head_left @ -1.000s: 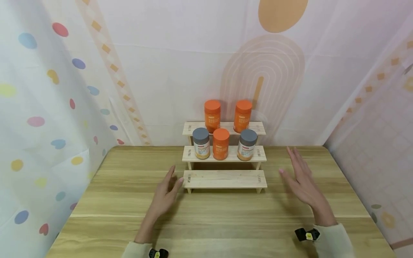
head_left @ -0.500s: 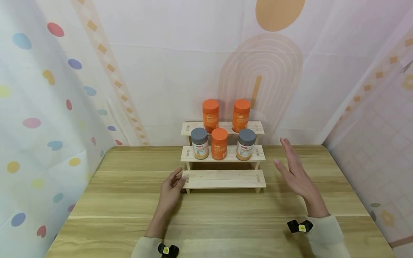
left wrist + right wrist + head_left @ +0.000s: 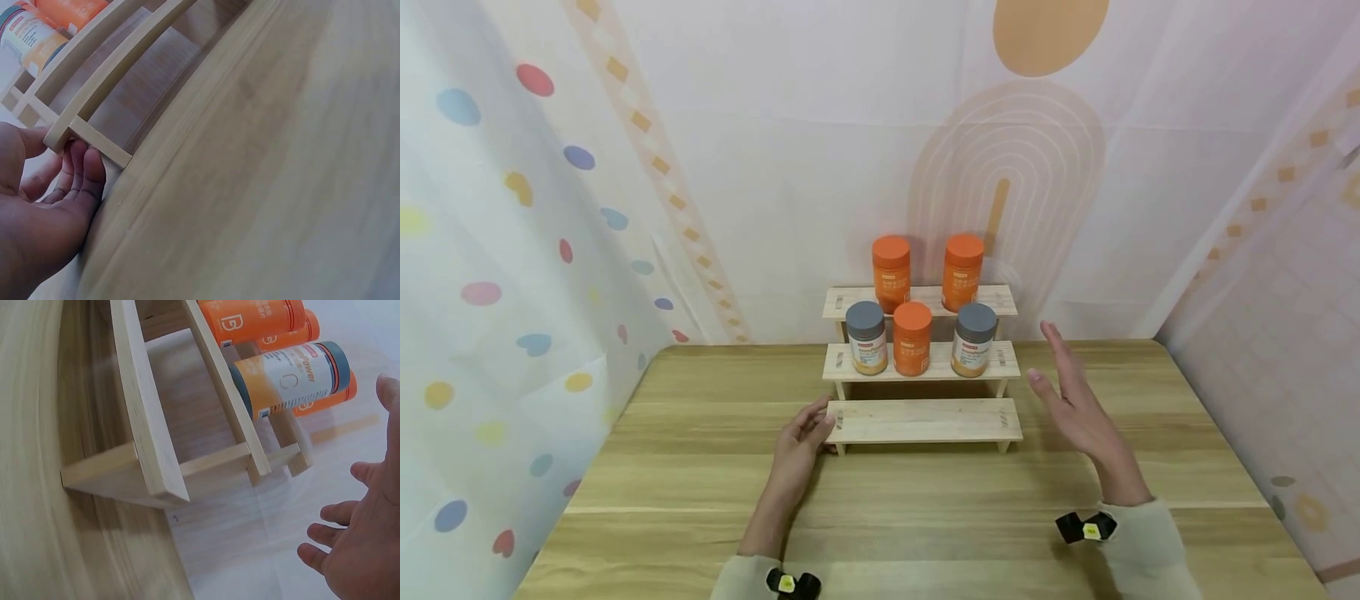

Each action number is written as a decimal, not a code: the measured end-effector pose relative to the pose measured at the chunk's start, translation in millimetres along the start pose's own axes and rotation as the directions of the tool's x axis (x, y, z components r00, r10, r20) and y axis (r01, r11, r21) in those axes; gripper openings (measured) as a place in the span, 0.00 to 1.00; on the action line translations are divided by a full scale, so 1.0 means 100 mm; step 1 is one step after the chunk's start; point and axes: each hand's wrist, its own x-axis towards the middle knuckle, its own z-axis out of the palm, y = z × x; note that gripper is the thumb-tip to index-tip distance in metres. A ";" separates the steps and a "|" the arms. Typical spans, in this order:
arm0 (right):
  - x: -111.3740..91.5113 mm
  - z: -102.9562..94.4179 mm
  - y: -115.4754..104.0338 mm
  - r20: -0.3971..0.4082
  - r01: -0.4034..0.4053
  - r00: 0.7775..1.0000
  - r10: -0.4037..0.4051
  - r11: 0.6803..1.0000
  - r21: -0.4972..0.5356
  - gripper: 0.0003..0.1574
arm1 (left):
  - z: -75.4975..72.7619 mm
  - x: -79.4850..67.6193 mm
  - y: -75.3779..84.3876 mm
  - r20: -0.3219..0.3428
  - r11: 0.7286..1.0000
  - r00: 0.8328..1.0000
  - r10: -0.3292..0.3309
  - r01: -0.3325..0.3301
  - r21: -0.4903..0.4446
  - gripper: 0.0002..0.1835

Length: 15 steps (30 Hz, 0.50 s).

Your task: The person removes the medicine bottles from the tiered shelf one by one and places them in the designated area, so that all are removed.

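A three-tier wooden display stand (image 3: 925, 421) rests on the table, its bottom tier bare. My left hand (image 3: 796, 446) grips the left end of that bottom tier; in the left wrist view the thumb lies at the board's edge and the curled fingers (image 3: 78, 175) are underneath. To the right of the stand, my right hand (image 3: 1078, 412) is held apart from it with fingers extended. On the middle tier stand a grey-lidded jar (image 3: 868, 338), an orange jar (image 3: 912, 340) and another grey-lidded jar (image 3: 974, 340). Two orange jars, left (image 3: 891, 273) and right (image 3: 962, 273), stand on the top tier.
The wood-grain table (image 3: 917, 517) spreads out on both sides and in front of the stand. A patterned cloth backdrop (image 3: 790, 183) hangs right behind the top tier, with more cloth along both sides. Each wrist wears a small black camera.
My left hand has moved right and forward and taken hold of the bottom tier's left end. My right hand has drifted left, nearer the stand. The jars keep their places on the tiers.
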 end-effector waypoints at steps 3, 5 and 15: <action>0.01 0.03 0.00 0.000 -0.009 1.000 0.009 1.000 0.020 0.45 | 0.00 0.00 -0.03 0.004 1.000 1.000 0.005 -0.005 -0.021 0.23; 0.02 0.04 0.00 -0.002 -0.021 1.000 0.021 0.999 0.028 0.45 | 0.01 0.00 -0.05 0.006 0.999 1.000 0.011 -0.011 -0.030 0.23; 0.17 0.06 -0.13 -0.030 -0.015 0.999 0.017 0.997 0.080 0.44 | -0.02 0.00 -0.04 0.013 0.999 1.000 0.010 -0.009 -0.038 0.24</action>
